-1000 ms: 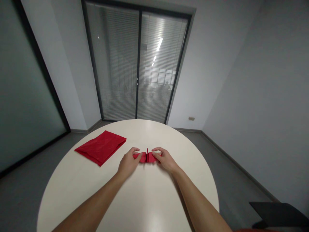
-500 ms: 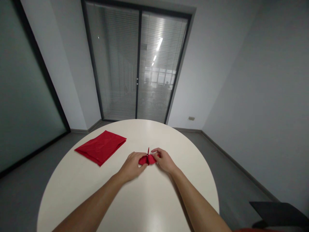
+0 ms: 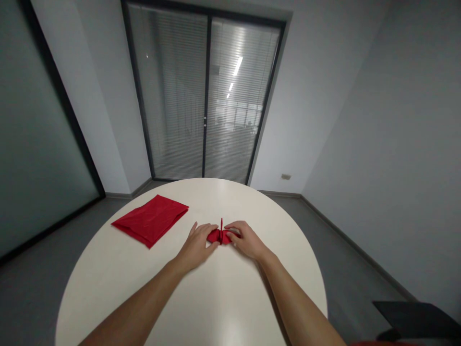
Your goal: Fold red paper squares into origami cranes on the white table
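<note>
A small folded red paper piece (image 3: pixel 220 236) lies on the round white table (image 3: pixel 216 298), with one thin flap standing upright in its middle. My left hand (image 3: pixel 196 247) rests on the paper's left side, thumb and fingers pinching its edge. My right hand (image 3: pixel 247 240) holds the right side, fingers curled over it. Both hands hide most of the paper. The two hands nearly touch across the piece.
A stack of flat red paper sheets (image 3: pixel 151 219) lies on the table's far left part. Behind the table is a glass door with blinds (image 3: pixel 205 96). A dark chair corner (image 3: pixel 418 319) shows at the lower right. Grey floor surrounds the table.
The paper piece has been pressed narrower from both sides. My left hand has slid right over its left wing, and its fingers now spread a little more.
</note>
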### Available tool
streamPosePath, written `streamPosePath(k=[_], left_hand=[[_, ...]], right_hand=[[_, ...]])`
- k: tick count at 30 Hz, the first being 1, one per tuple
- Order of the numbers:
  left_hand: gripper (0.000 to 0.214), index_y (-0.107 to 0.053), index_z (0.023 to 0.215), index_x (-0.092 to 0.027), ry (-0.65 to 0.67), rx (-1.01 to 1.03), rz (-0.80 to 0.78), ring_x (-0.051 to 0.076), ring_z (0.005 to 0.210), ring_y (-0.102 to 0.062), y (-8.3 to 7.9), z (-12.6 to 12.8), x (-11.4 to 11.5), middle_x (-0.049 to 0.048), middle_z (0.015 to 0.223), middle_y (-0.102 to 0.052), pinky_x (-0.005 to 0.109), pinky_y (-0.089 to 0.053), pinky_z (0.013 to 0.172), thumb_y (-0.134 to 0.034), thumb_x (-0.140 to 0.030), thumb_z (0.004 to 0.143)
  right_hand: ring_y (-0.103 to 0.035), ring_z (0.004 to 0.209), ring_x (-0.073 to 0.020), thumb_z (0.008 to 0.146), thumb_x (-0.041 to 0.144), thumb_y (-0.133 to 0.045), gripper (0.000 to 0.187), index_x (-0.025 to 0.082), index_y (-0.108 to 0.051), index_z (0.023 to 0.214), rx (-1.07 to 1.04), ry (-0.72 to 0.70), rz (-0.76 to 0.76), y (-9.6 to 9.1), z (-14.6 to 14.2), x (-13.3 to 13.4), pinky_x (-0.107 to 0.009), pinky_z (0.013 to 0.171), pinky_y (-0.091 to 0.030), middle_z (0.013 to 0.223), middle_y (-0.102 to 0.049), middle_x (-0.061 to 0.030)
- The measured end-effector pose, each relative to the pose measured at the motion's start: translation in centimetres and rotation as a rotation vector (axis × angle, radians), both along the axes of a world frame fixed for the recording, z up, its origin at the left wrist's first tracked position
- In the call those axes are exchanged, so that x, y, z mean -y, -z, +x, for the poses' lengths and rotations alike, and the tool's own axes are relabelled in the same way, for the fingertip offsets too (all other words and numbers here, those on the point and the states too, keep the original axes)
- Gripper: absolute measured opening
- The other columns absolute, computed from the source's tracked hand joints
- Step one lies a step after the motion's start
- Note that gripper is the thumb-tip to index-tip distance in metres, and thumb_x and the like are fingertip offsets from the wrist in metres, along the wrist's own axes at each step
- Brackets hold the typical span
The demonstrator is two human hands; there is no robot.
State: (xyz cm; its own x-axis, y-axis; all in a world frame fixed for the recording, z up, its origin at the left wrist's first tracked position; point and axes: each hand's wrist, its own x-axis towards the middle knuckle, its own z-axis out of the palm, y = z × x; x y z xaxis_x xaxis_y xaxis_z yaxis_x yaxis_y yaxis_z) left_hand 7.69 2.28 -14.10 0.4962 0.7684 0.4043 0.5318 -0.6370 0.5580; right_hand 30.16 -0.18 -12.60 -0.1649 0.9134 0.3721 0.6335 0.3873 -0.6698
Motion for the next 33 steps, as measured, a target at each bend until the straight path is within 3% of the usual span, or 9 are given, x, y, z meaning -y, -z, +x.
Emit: streamPosePath(k=[7, 15, 20, 26, 33], left_hand=[[0.044, -0.059, 0.125, -0.024, 0.025, 0.022, 0.008, 0.026, 0.127, -0.057, -0.5, -0.1, 0.2, 0.0078, 0.13, -0.066, 0.056, -0.019, 0.122, -0.069, -0.02, 0.082], [0.032, -0.065, 0.117, -0.024, 0.011, 0.034, 0.006, 0.027, 0.121, -0.061, 0.3, -0.4, -0.7, 0.0074, 0.126, -0.069, 0.055, -0.027, 0.119, -0.069, -0.021, 0.086], [0.025, -0.07, 0.11, -0.023, 0.021, 0.048, 0.038, 0.027, 0.118, -0.061, 0.9, -0.5, -1.4, 0.0085, 0.124, -0.07, 0.046, -0.042, 0.109, -0.07, -0.016, 0.086], [0.021, -0.074, 0.104, -0.026, 0.047, 0.042, 0.043, 0.027, 0.119, -0.06, 1.0, -0.4, -1.5, 0.0072, 0.123, -0.069, 0.045, -0.044, 0.107, -0.066, -0.014, 0.089], [0.02, -0.075, 0.107, -0.026, 0.06, 0.089, 0.023, 0.026, 0.119, -0.06, 1.8, -0.4, -2.1, 0.0069, 0.127, -0.068, 0.043, -0.045, 0.107, -0.064, -0.019, 0.092]], right_hand=[[-0.061, 0.111, -0.0237, 0.091, 0.023, -0.058, 0.023, 0.021, -0.075, 0.106, -0.01, 0.005, 0.062, -0.9, -0.2, 0.2, -0.038, 0.103, -0.044, 0.11, -0.073, -0.0083], [-0.064, 0.103, -0.0239, 0.092, 0.03, -0.06, 0.024, 0.022, -0.075, 0.11, 0.032, 0.003, -0.038, -0.9, 0.3, 0.3, -0.038, 0.097, -0.046, 0.106, -0.074, -0.008], [-0.064, 0.08, -0.0182, 0.093, 0.033, -0.059, 0.026, 0.019, -0.073, 0.11, -0.056, -0.012, -0.118, -0.6, 0.1, 0.1, -0.03, 0.077, -0.047, 0.09, -0.073, -0.0042], [-0.056, 0.066, -0.0141, 0.093, 0.031, -0.059, 0.034, 0.016, -0.07, 0.122, -0.182, -0.013, -0.203, 0.3, -0.4, -0.4, -0.026, 0.065, -0.042, 0.074, -0.065, 0.0002], [-0.048, 0.058, -0.0119, 0.089, 0.034, -0.066, 0.028, 0.016, -0.074, 0.108, -0.21, -0.053, -0.248, 0.9, -0.4, -0.9, -0.024, 0.058, -0.035, 0.065, -0.059, 0.0031]])
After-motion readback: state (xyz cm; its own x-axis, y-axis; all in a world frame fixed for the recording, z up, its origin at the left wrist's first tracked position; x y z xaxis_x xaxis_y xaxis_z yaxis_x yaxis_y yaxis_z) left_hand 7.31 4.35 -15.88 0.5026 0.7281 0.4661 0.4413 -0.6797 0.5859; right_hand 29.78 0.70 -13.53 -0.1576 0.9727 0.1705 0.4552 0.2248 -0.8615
